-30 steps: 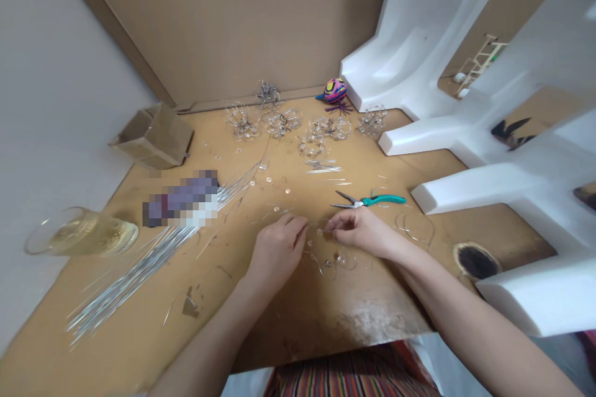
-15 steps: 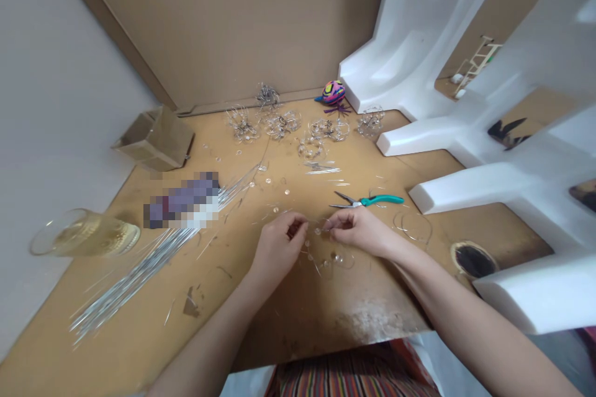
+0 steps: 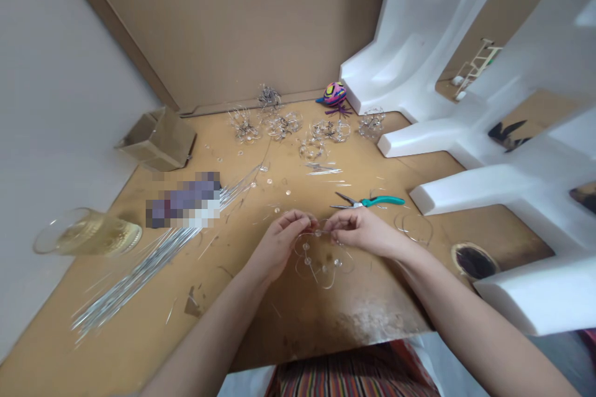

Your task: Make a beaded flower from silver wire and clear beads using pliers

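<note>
1. Tan tabletop (image 3: pixel 261 335) against a brown backing carries several beaded wire clusters (image 3: pixel 283 126) toward the back; these look already shaped.
2. Between the hands, near the front edge, the beaded wire piece (image 3: pixel 308 261) has open loops and spaced clear beads, so it seems only partly formed.
3. Left hand (image 3: pixel 274 245): grip closed, fingertips pinching the piece's upper wire. Right hand (image 3: pixel 361 232): thumb and fingers pinch the same wire beside a bead.
4. Loose beads (image 3: pixel 269 182) and long straight wires (image 3: pixel 135 282) remain unworked; open-jawed pliers (image 3: pixel 384 200) lie just beyond the right hand.
</note>
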